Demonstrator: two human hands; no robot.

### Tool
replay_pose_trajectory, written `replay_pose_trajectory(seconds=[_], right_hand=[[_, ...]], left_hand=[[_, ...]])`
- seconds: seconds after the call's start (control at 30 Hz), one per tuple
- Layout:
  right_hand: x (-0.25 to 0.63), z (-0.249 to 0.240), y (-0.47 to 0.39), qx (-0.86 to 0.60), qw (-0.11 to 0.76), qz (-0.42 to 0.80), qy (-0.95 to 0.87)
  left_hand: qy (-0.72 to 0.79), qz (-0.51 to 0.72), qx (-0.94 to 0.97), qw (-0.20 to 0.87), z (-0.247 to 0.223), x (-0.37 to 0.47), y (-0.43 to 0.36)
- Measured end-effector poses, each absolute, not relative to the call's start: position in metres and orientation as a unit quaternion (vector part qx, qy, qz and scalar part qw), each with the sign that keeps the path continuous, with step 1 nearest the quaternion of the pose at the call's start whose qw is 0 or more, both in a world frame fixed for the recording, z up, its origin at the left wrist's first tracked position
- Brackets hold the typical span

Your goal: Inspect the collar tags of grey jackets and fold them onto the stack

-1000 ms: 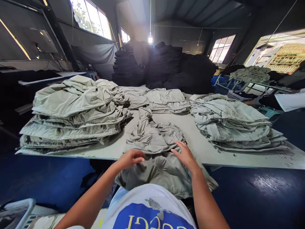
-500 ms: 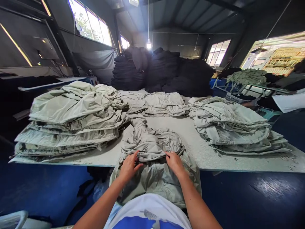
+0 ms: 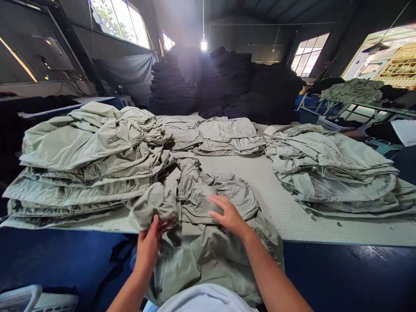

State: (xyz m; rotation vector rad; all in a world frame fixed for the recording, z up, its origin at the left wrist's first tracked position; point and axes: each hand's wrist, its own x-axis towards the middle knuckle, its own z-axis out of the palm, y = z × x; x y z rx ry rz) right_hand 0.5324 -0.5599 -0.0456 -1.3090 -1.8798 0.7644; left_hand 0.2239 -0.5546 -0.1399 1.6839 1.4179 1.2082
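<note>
Lower centre of the frame: grey-green garment [image 3: 208, 249] bunched on the table [image 3: 242, 167], draped over its front edge [image 3: 325, 242]. Left hand [image 3: 148, 246] pinches a raised fold; right hand [image 3: 230, 216] loosely spread, contact unclear. Probably best smoothed with the right steadying the cloth. Bare table toward the right stack [image 3: 338, 160]; left stack [image 3: 86, 149] crowds close.
</note>
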Motion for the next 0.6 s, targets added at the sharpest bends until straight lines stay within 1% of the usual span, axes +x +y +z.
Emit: replay_pose_trajectory(seconds=[0.1,0.17,0.2,0.27,0.3,0.33,0.37,0.43,0.47,0.5,0.53,0.57,0.6], right_hand=[[0.547,-0.070,-0.538,-0.598,0.244,0.239,-0.725],[0.549,-0.083,-0.530,-0.613,0.196,0.247,-0.725],[0.551,-0.085,-0.526,-0.615,0.193,0.257,-0.720],[0.560,-0.082,-0.515,-0.624,0.229,0.293,-0.687],[0.567,-0.075,-0.508,-0.633,0.276,0.308,-0.655],[0.576,-0.065,-0.502,-0.642,0.347,0.307,-0.610],[0.585,-0.054,-0.496,-0.648,0.436,0.281,-0.558],[0.599,-0.030,-0.485,-0.629,0.606,0.151,-0.463],[0.602,-0.020,-0.481,-0.611,0.651,0.067,-0.445],[0.601,-0.014,-0.478,-0.597,0.659,-0.006,-0.458],[0.596,-0.012,-0.473,-0.586,0.633,-0.053,-0.503],[0.590,-0.015,-0.469,-0.578,0.582,-0.067,-0.568],[0.581,-0.023,-0.464,-0.571,0.512,-0.052,-0.640]], left_hand=[[0.534,0.550,0.585,0.264,-0.109,0.237,-0.536],[0.522,0.540,0.625,0.212,-0.093,0.251,-0.530],[0.512,0.512,0.665,0.184,-0.087,0.259,-0.529],[0.484,0.448,0.738,0.141,-0.080,0.274,-0.524],[0.470,0.418,0.766,0.131,-0.078,0.281,-0.518],[0.456,0.392,0.789,0.126,-0.077,0.287,-0.510],[0.444,0.371,0.806,0.123,-0.077,0.292,-0.500],[0.434,0.342,0.826,0.116,-0.080,0.301,-0.472],[0.440,0.330,0.827,0.112,-0.083,0.305,-0.457],[0.455,0.318,0.824,0.110,-0.087,0.309,-0.441],[0.476,0.304,0.818,0.108,-0.090,0.313,-0.427],[0.497,0.288,0.811,0.108,-0.095,0.317,-0.415],[0.517,0.271,0.805,0.109,-0.099,0.321,-0.406]])
